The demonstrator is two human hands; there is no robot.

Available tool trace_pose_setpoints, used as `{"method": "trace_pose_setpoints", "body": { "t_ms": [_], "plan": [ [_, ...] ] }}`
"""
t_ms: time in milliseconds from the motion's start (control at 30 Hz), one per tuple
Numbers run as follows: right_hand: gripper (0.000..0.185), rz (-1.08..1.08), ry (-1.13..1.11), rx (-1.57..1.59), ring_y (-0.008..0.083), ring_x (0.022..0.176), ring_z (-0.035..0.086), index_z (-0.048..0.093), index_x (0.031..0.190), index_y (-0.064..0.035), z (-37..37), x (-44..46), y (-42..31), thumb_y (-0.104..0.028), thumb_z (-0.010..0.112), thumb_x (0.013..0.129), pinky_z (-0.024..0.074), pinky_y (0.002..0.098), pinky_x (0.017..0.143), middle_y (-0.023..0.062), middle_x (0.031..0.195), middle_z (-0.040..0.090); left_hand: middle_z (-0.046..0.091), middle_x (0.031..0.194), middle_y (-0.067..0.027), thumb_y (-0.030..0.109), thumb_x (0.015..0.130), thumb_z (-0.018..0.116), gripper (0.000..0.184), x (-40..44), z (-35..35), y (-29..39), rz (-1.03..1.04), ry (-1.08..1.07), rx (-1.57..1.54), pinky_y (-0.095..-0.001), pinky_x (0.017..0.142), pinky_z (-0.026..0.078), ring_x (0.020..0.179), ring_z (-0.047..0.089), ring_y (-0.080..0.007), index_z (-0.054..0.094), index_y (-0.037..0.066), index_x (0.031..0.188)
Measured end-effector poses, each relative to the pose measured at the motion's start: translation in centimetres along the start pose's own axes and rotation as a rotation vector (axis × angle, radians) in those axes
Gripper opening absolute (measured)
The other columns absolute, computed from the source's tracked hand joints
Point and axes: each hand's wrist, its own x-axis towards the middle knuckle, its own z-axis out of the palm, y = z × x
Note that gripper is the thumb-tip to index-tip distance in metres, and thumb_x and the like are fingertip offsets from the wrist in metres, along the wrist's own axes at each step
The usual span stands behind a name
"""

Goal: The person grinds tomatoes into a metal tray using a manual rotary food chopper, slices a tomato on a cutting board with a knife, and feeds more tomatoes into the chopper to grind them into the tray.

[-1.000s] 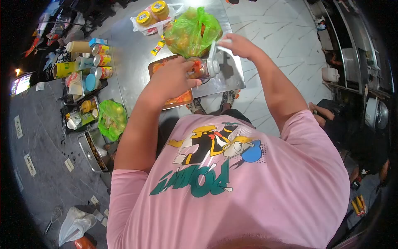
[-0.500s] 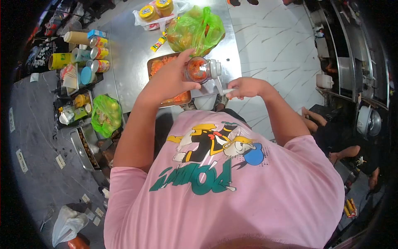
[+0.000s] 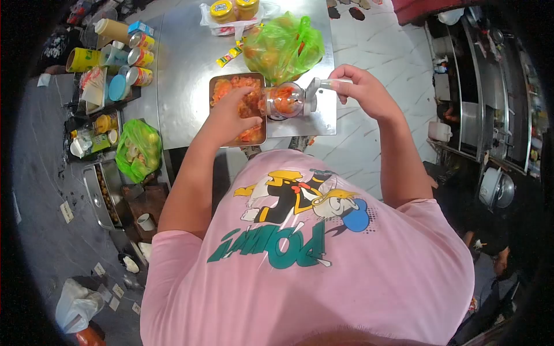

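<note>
A clear-bodied hand-cranked device (image 3: 287, 100) with red-orange chunks inside stands at the metal table's edge. My right hand (image 3: 359, 89) is closed on its white crank handle (image 3: 337, 86), at the device's right side. My left hand (image 3: 234, 115) is over a rectangular tray (image 3: 265, 131) of chopped red-orange food (image 3: 247, 104), with its thumb and fingers spread. Its fingertips are close to the left end of the clear body; whether they touch it I cannot tell.
Behind the device lies a green bag (image 3: 284, 49) of produce, with yellow-lidded jars (image 3: 221, 10) and a yellow packet (image 3: 229, 56) nearby. Cans (image 3: 140, 57), a second green bag (image 3: 138, 151) and containers stand left. Another person's hand (image 3: 501, 260) shows at right.
The crank handle and my right hand have swung toward me, then back up and away. My left hand has come off the clear body and opened over the tray. The view has shifted slightly.
</note>
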Motion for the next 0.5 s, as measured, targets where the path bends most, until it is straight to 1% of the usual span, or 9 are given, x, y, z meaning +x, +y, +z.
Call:
{"method": "trace_pose_setpoints", "body": {
  "t_ms": [67,133,167,233,267,333,367,433,500],
  "plan": [
    [0.025,0.022,0.000,0.014,0.0079,0.080,0.057,0.070,0.112,-0.0065,0.0,0.4,0.2,-0.030,0.075,0.106,0.0466,0.0256,0.075,-0.0035,0.088,0.062,0.065,0.152,-0.0184,0.024,0.087,0.093,0.074,0.3,0.6,-0.9,0.017,0.009,-0.032,-0.0437,0.122,0.048,0.145,0.060,-0.0364,0.060,0.008,0.151],
    [0.027,0.046,0.003,0.032,0.0082,0.080,0.058,0.070,0.112,-0.0065,0.0,0.5,0.3,-0.032,0.073,0.107,0.0460,0.0253,0.075,-0.0033,0.088,0.062,0.066,0.145,-0.0145,0.030,0.086,0.093,0.068,0.8,1.4,-1.6,0.091,0.040,-0.016,-0.0440,0.114,0.052,0.136,0.064,-0.0366,0.064,0.007,0.142],
    [0.027,0.060,-0.001,0.028,0.0081,0.079,0.058,0.069,0.112,-0.0067,0.1,0.4,0.3,-0.034,0.072,0.108,0.0454,0.0250,0.074,-0.0031,0.088,0.062,0.066,0.145,-0.0145,0.030,0.086,0.093,0.068,0.9,1.7,-2.0,0.091,0.043,-0.021,-0.0440,0.114,0.052,0.136,0.064,-0.0366,0.064,0.007,0.142],
    [0.028,0.079,-0.001,0.021,0.0080,0.079,0.058,0.069,0.112,-0.0069,0.2,0.2,0.4,-0.035,0.071,0.109,0.0448,0.0247,0.073,-0.0028,0.088,0.062,0.067,0.137,-0.0122,0.032,0.087,0.093,0.061,1.0,2.1,-2.0,0.112,0.066,-0.070,-0.0430,0.106,0.054,0.123,0.068,-0.0326,0.065,0.007,0.136],
    [0.028,0.081,0.004,0.023,0.0079,0.079,0.059,0.068,0.112,-0.0072,0.1,0.1,0.5,-0.035,0.070,0.109,0.0447,0.0246,0.073,-0.0028,0.088,0.062,0.067,0.137,-0.0122,0.032,0.087,0.093,0.061,1.1,2.4,-1.9,0.114,0.063,-0.075,-0.0430,0.106,0.054,0.123,0.068,-0.0326,0.065,0.007,0.136],
    [0.028,0.085,0.011,0.023,0.0078,0.079,0.059,0.068,0.112,-0.0074,0.2,0.0,0.8,-0.035,0.070,0.109,0.0446,0.0244,0.073,-0.0028,0.088,0.062,0.070,0.127,-0.0116,0.034,0.089,0.091,0.054,1.1,2.4,-1.1,-0.045,0.052,-0.065,-0.0405,0.099,0.057,0.109,0.071,-0.0273,0.071,0.005,0.130],
    [0.029,0.070,0.042,0.021,0.0077,0.079,0.058,0.068,0.112,-0.0075,0.3,0.1,1.0,-0.036,0.069,0.110,0.0446,0.0244,0.073,-0.0027,0.088,0.062,0.070,0.127,-0.0116,0.034,0.089,0.091,0.054,1.2,2.4,-1.1,-0.043,0.051,-0.067,-0.0405,0.099,0.057,0.109,0.071,-0.0273,0.071,0.005,0.130],
    [0.029,0.055,0.075,0.019,0.0076,0.079,0.058,0.068,0.112,-0.0075,0.4,0.5,1.0,-0.037,0.069,0.110,0.0446,0.0243,0.073,-0.0026,0.088,0.062,0.074,0.113,-0.0104,0.035,0.093,0.089,0.045,1.6,2.4,-1.1,-0.166,-0.057,-0.197,-0.0378,0.092,0.058,0.096,0.072,-0.0215,0.078,0.002,0.121],
    [0.030,0.057,0.116,0.031,0.0075,0.080,0.058,0.068,0.112,-0.0076,0.5,0.9,1.0,-0.037,0.067,0.111,0.0453,0.0249,0.073,-0.0026,0.088,0.061,0.076,0.108,-0.0099,0.035,0.095,0.087,0.042,1.7,2.8,-1.2,-0.160,-0.059,-0.252,-0.0370,0.092,0.058,0.096,0.072,-0.0205,0.080,0.001,0.120]
  ]
}}
